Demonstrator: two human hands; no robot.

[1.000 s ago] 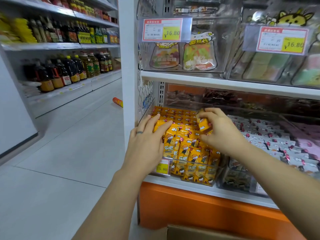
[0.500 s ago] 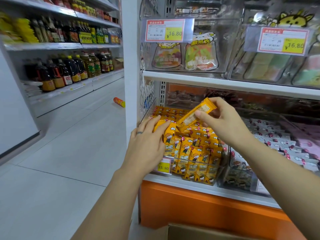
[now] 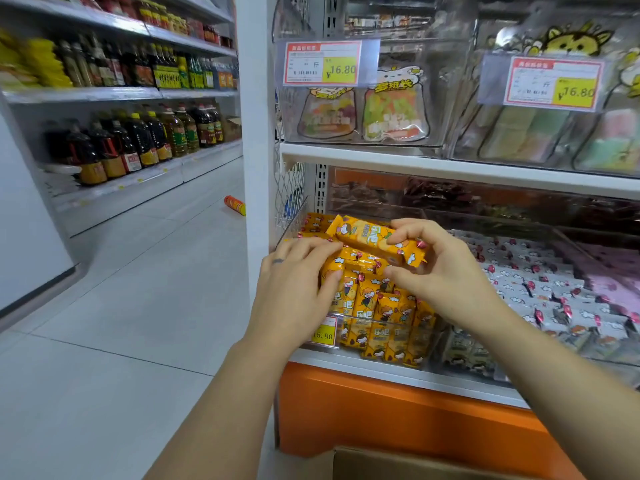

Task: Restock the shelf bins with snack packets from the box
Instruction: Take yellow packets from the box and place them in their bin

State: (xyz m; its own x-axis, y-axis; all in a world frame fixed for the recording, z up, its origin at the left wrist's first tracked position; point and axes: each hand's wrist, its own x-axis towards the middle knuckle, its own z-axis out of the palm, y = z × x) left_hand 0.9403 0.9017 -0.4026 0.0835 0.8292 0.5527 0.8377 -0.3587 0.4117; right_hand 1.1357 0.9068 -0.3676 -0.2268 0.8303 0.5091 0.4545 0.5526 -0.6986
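Right hand (image 3: 446, 282) pinches a yellow packet (image 3: 374, 242) above the bin (image 3: 388, 318); left hand (image 3: 294, 285) presses flat on the stack (image 3: 367, 296). Overfilled, packets may spill forward.

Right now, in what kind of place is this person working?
Most likely a supermarket aisle. Price tags hang on clear bins, orange snack packets fill one bin, and bottles line the shelves across the aisle.
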